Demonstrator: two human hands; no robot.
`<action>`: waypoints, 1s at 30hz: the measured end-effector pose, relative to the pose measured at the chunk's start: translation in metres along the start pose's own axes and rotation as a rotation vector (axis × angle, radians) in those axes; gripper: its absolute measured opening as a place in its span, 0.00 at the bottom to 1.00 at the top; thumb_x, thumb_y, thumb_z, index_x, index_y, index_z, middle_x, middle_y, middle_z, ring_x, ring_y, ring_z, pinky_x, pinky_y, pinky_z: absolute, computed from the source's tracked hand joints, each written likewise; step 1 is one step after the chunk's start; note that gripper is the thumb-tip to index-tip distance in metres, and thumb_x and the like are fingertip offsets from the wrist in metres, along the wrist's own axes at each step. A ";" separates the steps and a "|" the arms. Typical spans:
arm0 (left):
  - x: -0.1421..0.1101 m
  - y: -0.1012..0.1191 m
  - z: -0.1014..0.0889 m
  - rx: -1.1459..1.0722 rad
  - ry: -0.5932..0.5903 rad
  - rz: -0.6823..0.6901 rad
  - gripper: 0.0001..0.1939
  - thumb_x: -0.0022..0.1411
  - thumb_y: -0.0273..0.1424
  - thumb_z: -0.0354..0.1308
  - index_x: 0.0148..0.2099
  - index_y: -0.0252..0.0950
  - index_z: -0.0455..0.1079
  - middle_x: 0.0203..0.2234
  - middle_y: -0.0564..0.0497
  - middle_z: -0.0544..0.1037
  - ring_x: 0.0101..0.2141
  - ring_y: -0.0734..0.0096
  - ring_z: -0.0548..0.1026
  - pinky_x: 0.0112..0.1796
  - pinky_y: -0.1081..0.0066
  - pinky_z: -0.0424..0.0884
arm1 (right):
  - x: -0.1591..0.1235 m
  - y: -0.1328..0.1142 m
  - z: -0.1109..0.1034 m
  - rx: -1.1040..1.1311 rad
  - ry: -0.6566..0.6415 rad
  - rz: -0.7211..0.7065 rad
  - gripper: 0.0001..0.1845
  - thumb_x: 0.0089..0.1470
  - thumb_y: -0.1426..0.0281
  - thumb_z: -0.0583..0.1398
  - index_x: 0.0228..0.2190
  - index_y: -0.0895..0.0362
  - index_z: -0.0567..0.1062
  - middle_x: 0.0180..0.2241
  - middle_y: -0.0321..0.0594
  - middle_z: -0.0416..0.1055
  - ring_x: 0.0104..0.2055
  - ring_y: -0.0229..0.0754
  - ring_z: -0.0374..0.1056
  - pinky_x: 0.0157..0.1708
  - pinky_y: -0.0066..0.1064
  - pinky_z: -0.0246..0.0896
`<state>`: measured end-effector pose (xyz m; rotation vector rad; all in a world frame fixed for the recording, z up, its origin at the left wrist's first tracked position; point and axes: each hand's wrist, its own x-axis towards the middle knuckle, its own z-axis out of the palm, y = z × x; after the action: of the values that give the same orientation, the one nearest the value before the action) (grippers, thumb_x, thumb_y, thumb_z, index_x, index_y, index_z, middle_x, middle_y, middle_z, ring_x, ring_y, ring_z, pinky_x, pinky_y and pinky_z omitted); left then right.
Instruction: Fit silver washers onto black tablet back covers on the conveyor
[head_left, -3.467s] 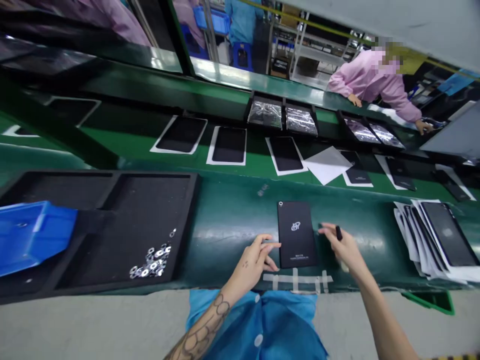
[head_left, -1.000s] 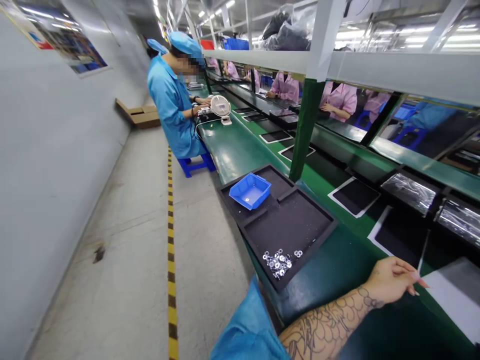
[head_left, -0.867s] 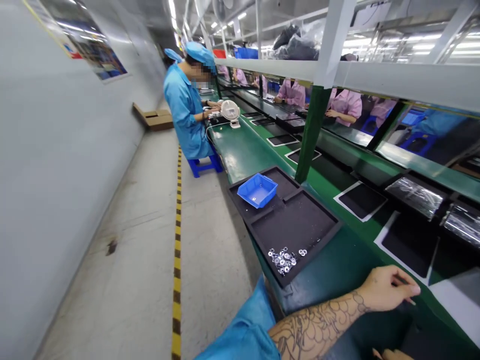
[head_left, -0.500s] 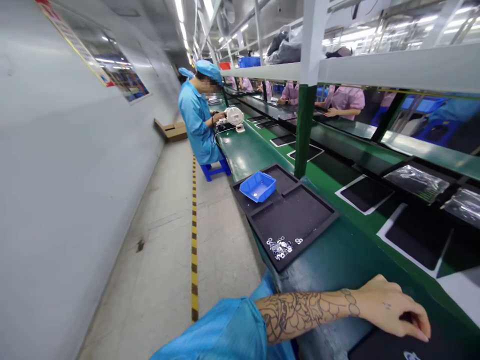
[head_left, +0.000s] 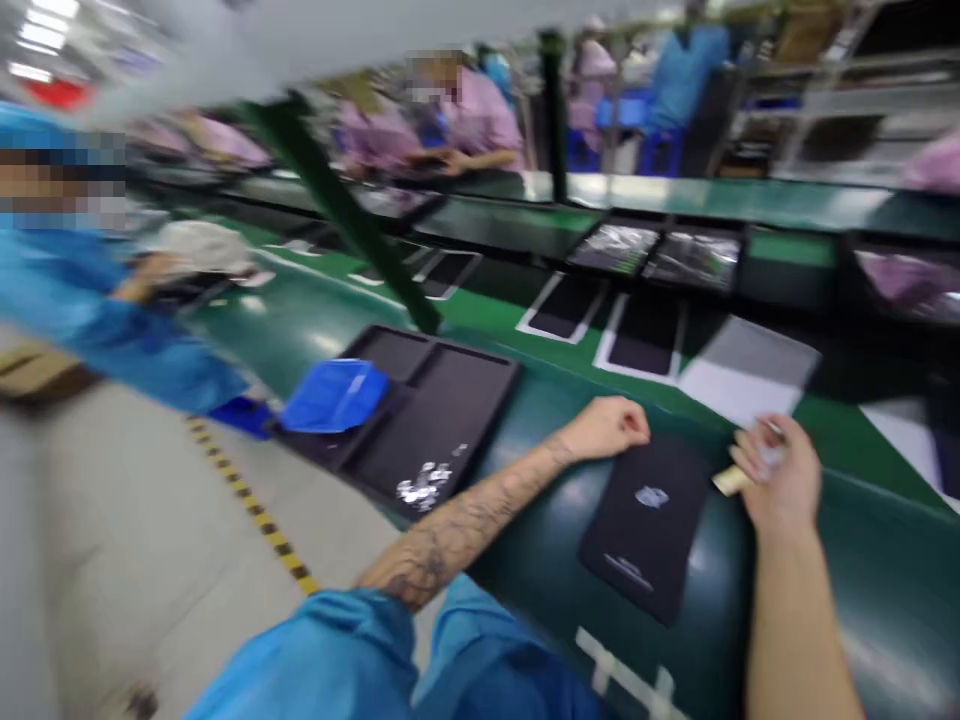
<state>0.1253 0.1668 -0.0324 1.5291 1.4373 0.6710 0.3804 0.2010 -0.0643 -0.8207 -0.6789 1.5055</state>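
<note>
flat black rectangular panel [head_left: 645, 545] right of the frame's centre, your left hand [head_left: 606, 428] curled at its top edge, contents unclear, your right hand [head_left: 784, 478] grasping a small blurred cream-ended object [head_left: 730, 480]

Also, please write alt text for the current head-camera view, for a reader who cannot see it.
A person's curled left hand is at the upper end of a dark panel on a green workbench; the right hand holds a small pale object. To the left, a black tray holds a blue bin and shiny pieces.
</note>
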 end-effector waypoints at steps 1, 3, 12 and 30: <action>0.005 -0.001 -0.003 -0.016 -0.024 -0.010 0.03 0.61 0.23 0.67 0.34 0.33 0.78 0.30 0.50 0.83 0.34 0.70 0.80 0.43 0.71 0.76 | 0.000 0.001 0.000 0.007 0.048 -0.001 0.17 0.48 0.60 0.75 0.27 0.54 0.75 0.17 0.24 0.54 0.14 0.28 0.45 0.09 0.18 0.42; 0.016 -0.006 -0.009 -0.042 -0.092 -0.024 0.02 0.63 0.24 0.66 0.36 0.33 0.78 0.30 0.50 0.83 0.34 0.69 0.80 0.43 0.69 0.78 | 0.004 0.005 0.001 0.013 0.085 -0.014 0.15 0.47 0.60 0.74 0.27 0.54 0.76 0.17 0.24 0.56 0.14 0.28 0.44 0.10 0.18 0.40; 0.027 0.009 -0.021 0.000 -0.262 -0.144 0.06 0.63 0.29 0.71 0.38 0.34 0.77 0.31 0.50 0.81 0.36 0.68 0.81 0.43 0.66 0.83 | 0.004 0.011 0.001 0.023 0.053 -0.058 0.13 0.56 0.59 0.70 0.31 0.54 0.77 0.21 0.27 0.58 0.16 0.27 0.44 0.13 0.21 0.38; 0.066 0.028 -0.029 0.275 -0.522 -0.221 0.05 0.61 0.21 0.69 0.32 0.33 0.80 0.30 0.47 0.84 0.32 0.66 0.83 0.37 0.66 0.82 | 0.007 0.013 0.002 -0.010 0.061 -0.062 0.13 0.57 0.59 0.70 0.30 0.54 0.75 0.21 0.28 0.59 0.16 0.28 0.46 0.13 0.21 0.40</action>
<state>0.1253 0.2402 -0.0077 1.5703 1.2947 -0.0682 0.3717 0.2067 -0.0746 -0.8428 -0.6606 1.4169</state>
